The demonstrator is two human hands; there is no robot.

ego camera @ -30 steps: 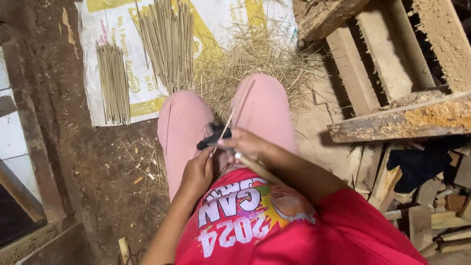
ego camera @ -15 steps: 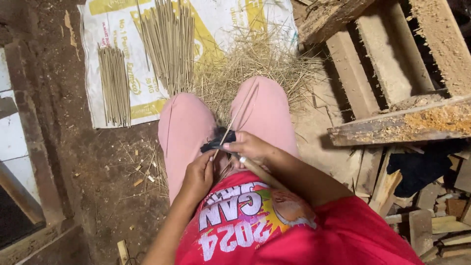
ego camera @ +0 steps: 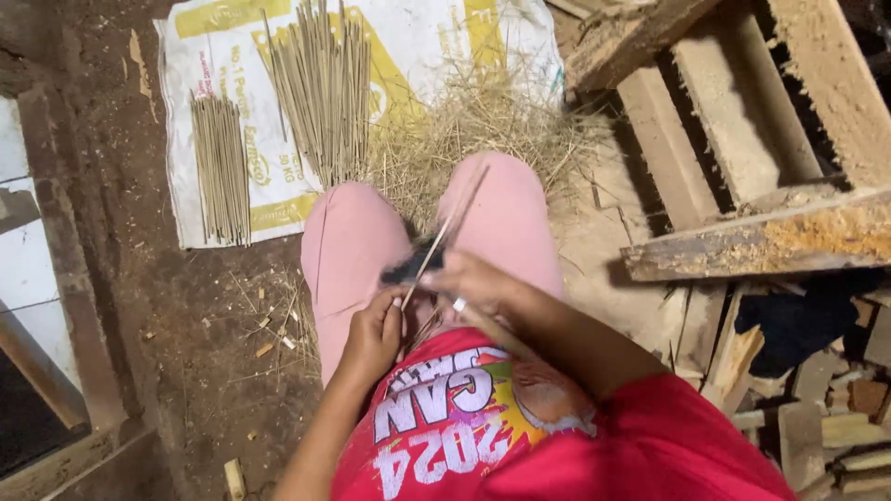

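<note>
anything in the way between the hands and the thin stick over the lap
Nothing visible does. The left hand grips the thin stick's near end, and the right hand rests against it with a dark tool; the stick slants out over the pink knees.

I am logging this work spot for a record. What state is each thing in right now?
left hand: closed on the thin stick's near end
right hand: gripping a dark tool against the stick
thin stick: held slanting over the lap
small stick bundle: laid flat on the sack
large stick bundle: laid flat, fanned
white sack: spread on the dirt floor
shavings: heaped loose
wooden pallet: rough, worn
</note>
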